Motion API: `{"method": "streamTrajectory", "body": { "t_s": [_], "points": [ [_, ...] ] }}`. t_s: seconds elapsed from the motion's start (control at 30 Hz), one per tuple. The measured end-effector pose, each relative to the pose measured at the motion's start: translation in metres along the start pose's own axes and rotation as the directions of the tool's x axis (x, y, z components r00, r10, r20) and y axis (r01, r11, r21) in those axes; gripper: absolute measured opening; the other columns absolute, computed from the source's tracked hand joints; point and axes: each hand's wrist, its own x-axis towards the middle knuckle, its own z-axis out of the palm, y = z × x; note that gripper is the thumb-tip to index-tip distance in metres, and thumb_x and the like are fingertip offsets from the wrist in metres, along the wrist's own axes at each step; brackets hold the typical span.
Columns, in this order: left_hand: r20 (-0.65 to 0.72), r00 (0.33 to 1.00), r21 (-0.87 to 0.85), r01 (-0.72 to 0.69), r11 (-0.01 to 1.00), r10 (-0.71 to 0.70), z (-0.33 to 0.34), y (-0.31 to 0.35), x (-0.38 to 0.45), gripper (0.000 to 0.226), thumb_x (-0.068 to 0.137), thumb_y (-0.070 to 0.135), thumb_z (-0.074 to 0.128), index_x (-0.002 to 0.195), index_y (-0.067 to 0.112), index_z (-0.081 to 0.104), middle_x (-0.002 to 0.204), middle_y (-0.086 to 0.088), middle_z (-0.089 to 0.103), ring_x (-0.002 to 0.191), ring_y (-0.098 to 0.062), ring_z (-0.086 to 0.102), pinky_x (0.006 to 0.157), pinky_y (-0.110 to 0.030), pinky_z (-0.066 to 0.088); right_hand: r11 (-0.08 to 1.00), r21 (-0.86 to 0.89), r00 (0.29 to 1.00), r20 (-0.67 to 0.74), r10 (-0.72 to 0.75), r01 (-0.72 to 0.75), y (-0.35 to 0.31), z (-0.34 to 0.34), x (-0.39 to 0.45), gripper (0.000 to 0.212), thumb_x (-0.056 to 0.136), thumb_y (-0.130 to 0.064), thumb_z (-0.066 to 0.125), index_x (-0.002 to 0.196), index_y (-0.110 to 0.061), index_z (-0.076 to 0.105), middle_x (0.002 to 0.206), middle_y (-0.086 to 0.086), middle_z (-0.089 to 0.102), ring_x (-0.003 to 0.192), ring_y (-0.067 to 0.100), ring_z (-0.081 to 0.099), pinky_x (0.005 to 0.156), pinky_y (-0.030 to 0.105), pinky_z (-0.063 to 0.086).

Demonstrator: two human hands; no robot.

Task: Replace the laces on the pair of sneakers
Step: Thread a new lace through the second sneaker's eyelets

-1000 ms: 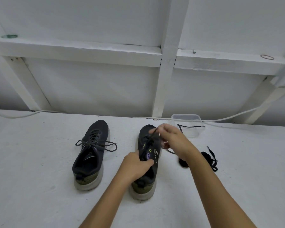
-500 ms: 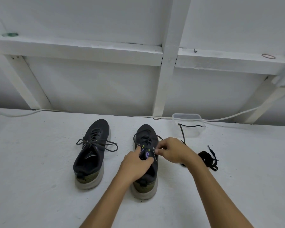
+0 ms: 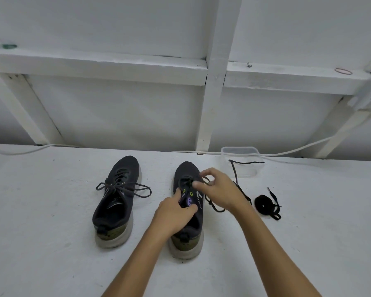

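Observation:
Two dark sneakers stand toes-away on the white table [image 3: 51,243]. The left sneaker [image 3: 116,198] is laced and tied in a bow. My left hand [image 3: 176,213] grips the tongue and upper of the right sneaker [image 3: 187,236]. My right hand [image 3: 219,191] pinches a black lace [image 3: 212,205] at the upper eyelets, thumb and forefinger closed on it. The lace loops loosely to the right of the shoe. A coiled black lace [image 3: 265,203] lies on the table further right.
A clear plastic container [image 3: 241,160] sits behind the right sneaker with a black lace [image 3: 244,162] draped over its rim. A white cable [image 3: 298,150] runs along the table's back edge below a white framed wall.
My right hand dropped from above the shoe's toe to the eyelets, then shifted slightly forward with the lace. A slack loop now lies right of the shoe. The left hand kept its hold.

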Motion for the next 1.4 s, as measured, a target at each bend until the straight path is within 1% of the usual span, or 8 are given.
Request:
{"method": "streamTrajectory", "body": {
  "t_s": [0.27, 0.4, 0.67, 0.9, 1.03, 1.1, 1.23, 1.4],
  "points": [
    [0.002, 1.0, 0.038, 0.012, 0.999, -0.012, 0.0, 0.0, 0.001, 0.076, 0.081, 0.056, 0.056, 0.152, 0.043, 0.031, 0.122, -0.003, 0.061, 0.111, -0.023, 0.058, 0.093, -0.036, 0.052, 0.928, -0.357, 0.994, 0.057, -0.093, 0.107, 0.006, 0.019, 0.005, 0.015, 0.089, -0.037, 0.073, 0.101, -0.03, 0.078, 0.083, -0.014, 0.069, 0.082, 0.011, 0.064, 0.072, 0.028, 0.051],
    [0.013, 0.999, 0.037, 0.032, 0.999, -0.033, 0.0, 0.001, 0.001, 0.08, 0.081, 0.055, 0.056, 0.155, 0.039, 0.028, 0.123, -0.003, 0.06, 0.112, -0.024, 0.057, 0.094, -0.036, 0.051, 0.839, -0.52, 0.986, 0.062, -0.152, 0.162, 0.002, 0.024, 0.006, 0.014, 0.097, -0.035, 0.06, 0.094, -0.024, 0.067, 0.089, -0.003, 0.071, 0.082, 0.02, 0.062, 0.065, 0.03, 0.044],
    [0.043, 0.997, 0.081, 0.054, 0.995, -0.058, -0.001, 0.0, 0.004, 0.083, 0.09, 0.05, 0.053, 0.16, 0.028, 0.015, 0.147, -0.007, 0.049, 0.128, -0.026, 0.051, 0.092, -0.029, 0.044, 0.906, -0.355, 0.924, -0.214, -0.316, 0.228, -0.005, -0.003, -0.005, 0.012, 0.1, -0.032, 0.056, 0.088, -0.03, 0.055, 0.058, -0.013, 0.055, 0.06, 0.004, 0.055, 0.052, 0.024, 0.032],
    [-0.047, 0.997, 0.052, 0.06, 0.997, -0.058, 0.001, 0.005, 0.003, 0.064, 0.083, 0.053, 0.059, 0.137, 0.021, 0.047, 0.125, -0.006, 0.057, 0.114, -0.027, 0.057, 0.096, -0.04, 0.051, 0.934, -0.256, 0.952, -0.109, -0.286, 0.251, -0.007, -0.005, -0.011, 0.009, 0.098, -0.034, 0.062, 0.089, -0.031, 0.064, 0.059, -0.001, 0.061, 0.056, 0.014, 0.057, 0.06, 0.037, 0.05],
    [-0.219, 0.959, 0.212, -0.136, 0.968, 0.183, -0.002, 0.019, 0.007, 0.067, 0.089, 0.048, 0.063, 0.149, 0.03, 0.038, 0.134, 0.0, 0.048, 0.125, -0.026, 0.048, 0.1, -0.041, 0.048, 0.931, -0.161, 0.932, -0.106, -0.345, 0.327, -0.023, -0.011, -0.014, 0.009, 0.095, -0.034, 0.065, 0.087, -0.036, 0.066, 0.063, 0.002, 0.063, 0.061, 0.02, 0.062, 0.064, 0.041, 0.055],
    [-0.256, 0.916, 0.214, -0.259, 0.942, 0.31, -0.008, 0.028, 0.013, 0.041, 0.093, 0.04, 0.064, 0.133, 0.031, 0.059, 0.124, 0.008, 0.057, 0.118, -0.02, 0.054, 0.094, -0.039, 0.049, 0.928, -0.148, 0.924, -0.127, -0.359, 0.341, -0.031, -0.014, -0.012, 0.007, 0.094, -0.035, 0.066, 0.087, -0.036, 0.067, 0.065, 0.001, 0.065, 0.063, 0.018, 0.063, 0.067, 0.04, 0.055],
    [-0.448, 0.869, -0.018, -0.246, 0.969, 0.212, -0.024, 0.035, 0.025, 0.01, 0.094, 0.032, 0.061, 0.09, 0.023, 0.063, 0.082, 0.014, 0.063, 0.082, -0.013, 0.061, 0.067, -0.025, 0.044, 0.924, -0.185, 0.908, -0.2, -0.368, 0.334, -0.032, -0.02, -0.006, 0.001, 0.093, -0.038, 0.068, 0.092, -0.039, 0.068, 0.083, -0.014, 0.069, 0.073, 0.007, 0.063, 0.074, 0.035, 0.054],
    [-0.62, 0.783, -0.134, -0.171, 0.976, 0.052, -0.059, 0.022, 0.032, 0.014, 0.095, 0.026, 0.057, 0.087, 0.014, 0.058, 0.074, 0.005, 0.062, 0.075, -0.02, 0.061, 0.067, -0.032, 0.044, 0.857, -0.493, 0.916, -0.257, -0.307, 0.149, -0.013, -0.019, -0.004, 0.056, 0.088, -0.038, 0.075, 0.14, -0.029, 0.055, 0.139, -0.005, 0.055, 0.13, 0.02, 0.045, 0.097, 0.039, 0.046]
  ]
}}
